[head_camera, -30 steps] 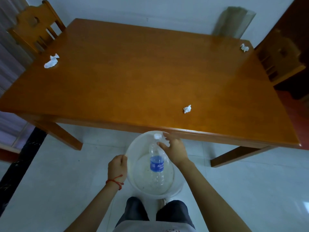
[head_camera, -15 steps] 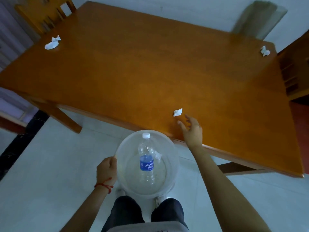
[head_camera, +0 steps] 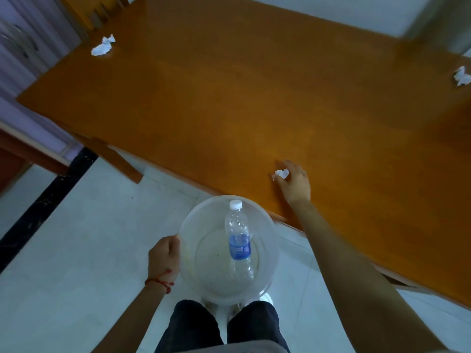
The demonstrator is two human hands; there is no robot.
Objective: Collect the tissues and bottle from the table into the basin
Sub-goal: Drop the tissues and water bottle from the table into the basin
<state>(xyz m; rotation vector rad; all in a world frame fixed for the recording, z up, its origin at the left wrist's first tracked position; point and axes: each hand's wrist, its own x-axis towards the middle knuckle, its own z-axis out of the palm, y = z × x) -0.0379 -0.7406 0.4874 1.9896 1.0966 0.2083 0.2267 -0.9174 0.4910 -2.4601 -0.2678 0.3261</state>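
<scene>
bottle (head_camera: 239, 242) lies in basin (head_camera: 267, 225), before the table (head_camera: 242, 98). one tissue (head_camera: 281, 173) near the table's front edge; tissues far left (head_camera: 103, 46) and far right (head_camera: 461, 76).

So the clear bottle (head_camera: 239, 242) with the white cap and blue label is lying in my see-through round basin (head_camera: 271, 240), cap pointing toward the table. There's one small crumpled white tissue (head_camera: 281, 173) near the front edge of the table, right at my fingertips, a bigger scrunched one (head_camera: 103, 46) way over at the far left corner, and another little one (head_camera: 461, 76) off at the far right edge. All three tissues are on the tabletop, well apart from each other, and the basin sits below the table's front edge.
</scene>
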